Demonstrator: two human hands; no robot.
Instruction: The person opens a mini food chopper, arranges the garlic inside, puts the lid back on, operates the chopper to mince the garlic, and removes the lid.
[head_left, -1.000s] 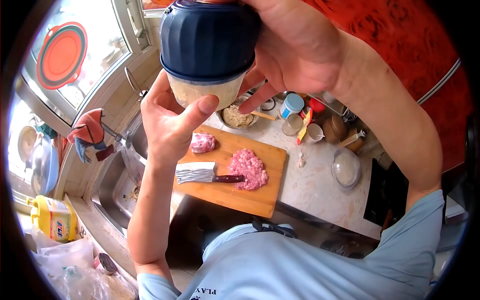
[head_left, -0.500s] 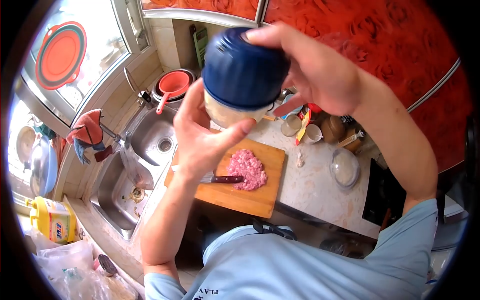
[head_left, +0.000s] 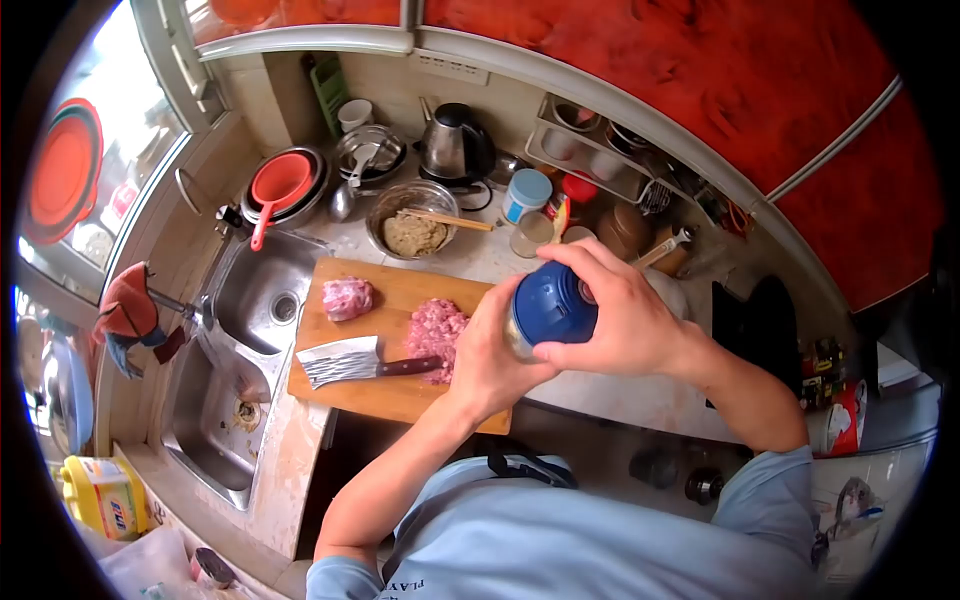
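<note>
A chopper jar with a dark blue top [head_left: 553,303] and a clear lower cup is held between both hands, over the right end of the cutting board. My left hand [head_left: 492,350] wraps round the cup. My right hand [head_left: 625,310] grips the blue top. On the wooden cutting board [head_left: 385,400] lie a piece of raw meat [head_left: 347,298], minced meat [head_left: 436,328] and a cleaver [head_left: 340,362], whose handle tip touches the mince. What is inside the cup is mostly hidden by my left hand.
Behind the board stands a metal bowl [head_left: 413,230] with a pale mixture and chopsticks. A kettle [head_left: 455,145], a blue-lidded jar [head_left: 526,195] and a red strainer [head_left: 280,180] stand further back. The double sink [head_left: 225,400] is at the left, a black stove [head_left: 755,320] at the right.
The jar has come down and to the right with both hands and now tilts. The view has shifted, so the back of the counter shows. My right hand has closed round the blue top.
</note>
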